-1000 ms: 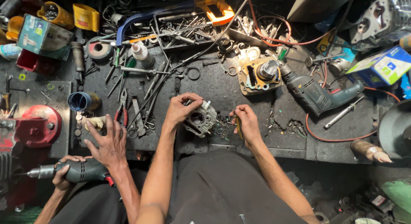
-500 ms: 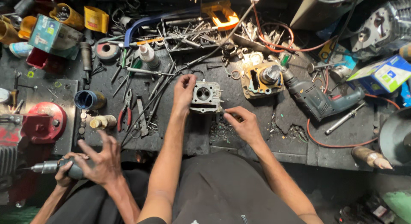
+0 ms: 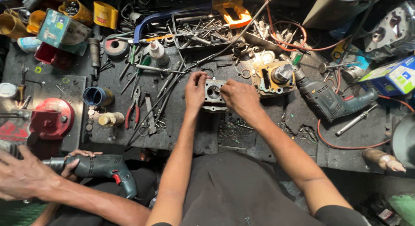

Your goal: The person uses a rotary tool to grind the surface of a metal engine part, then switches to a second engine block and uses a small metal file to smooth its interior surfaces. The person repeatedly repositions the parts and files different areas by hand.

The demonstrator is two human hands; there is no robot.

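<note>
Two hands gripping small grey metal engine part, squarish casting with round bore, sitting mid-bench on dark worktop. Left hand clasping its left side, right hand covering its right edge. Pliers and loose tools crowding left; second engine casting and green drill lying right. Small bare patch showing just near part. Co-worker's hand holding another drill, near left.
</note>
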